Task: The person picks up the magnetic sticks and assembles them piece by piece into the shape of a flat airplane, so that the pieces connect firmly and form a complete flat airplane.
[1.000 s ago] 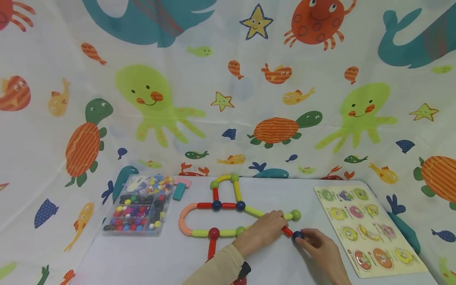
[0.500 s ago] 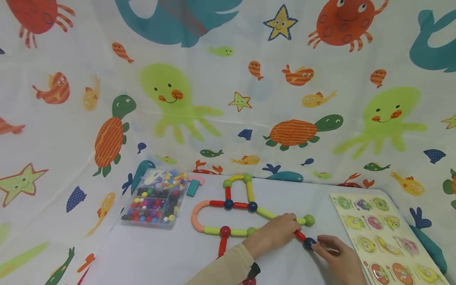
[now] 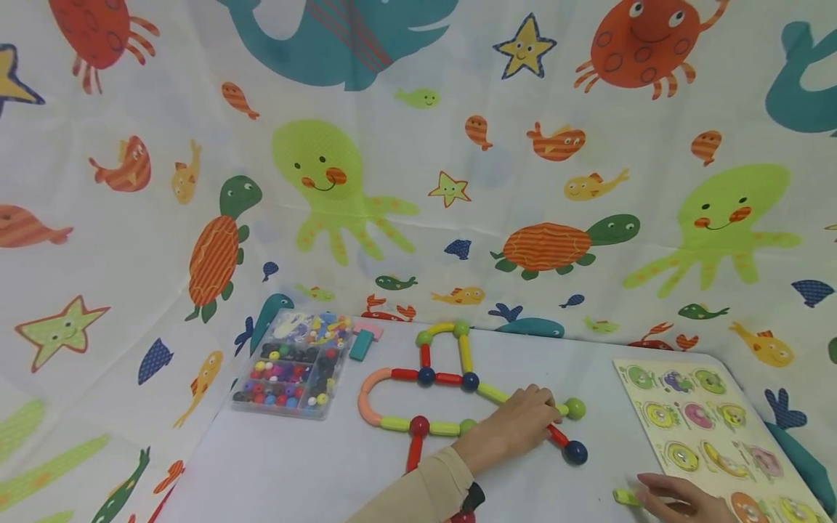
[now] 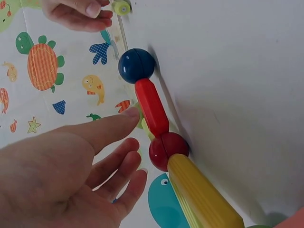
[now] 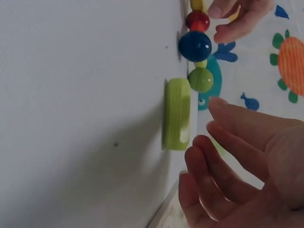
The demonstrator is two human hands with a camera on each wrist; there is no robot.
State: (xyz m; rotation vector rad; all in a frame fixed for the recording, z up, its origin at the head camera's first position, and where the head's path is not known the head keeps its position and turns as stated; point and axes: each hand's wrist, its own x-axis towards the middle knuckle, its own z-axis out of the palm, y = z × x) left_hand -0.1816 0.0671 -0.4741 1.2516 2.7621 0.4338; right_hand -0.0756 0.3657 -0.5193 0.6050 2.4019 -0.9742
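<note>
My left hand [image 3: 513, 428] is over the right part of a rod-and-ball magnetic construction, beside a red ball [image 4: 168, 149] that joins a red rod [image 4: 152, 107] and a yellow rod [image 4: 202, 190]. Its thumb tip is right by the red rod, and the other fingers are loosely bent. A dark blue ball [image 3: 575, 452] caps the free end of that red rod. At the front right, my right hand [image 3: 686, 501] is beside a loose light green rod [image 5: 178, 114] on the table. Its fingers are loosely bent, with a gap between them and the rod in the right wrist view.
To the right lies a fruit puzzle board [image 3: 713, 407], partly behind the right hand. A divided bead box [image 3: 294, 370] is at the left, with a teal block [image 3: 361, 345] near it. A green ball [image 3: 575, 408] ends another branch. A patterned cloth [image 3: 418, 240] hangs behind.
The right hand has left the dark blue ball and moved right and nearer, to the loose green rod. The left hand stays at the construction. The head view has turned slightly left.
</note>
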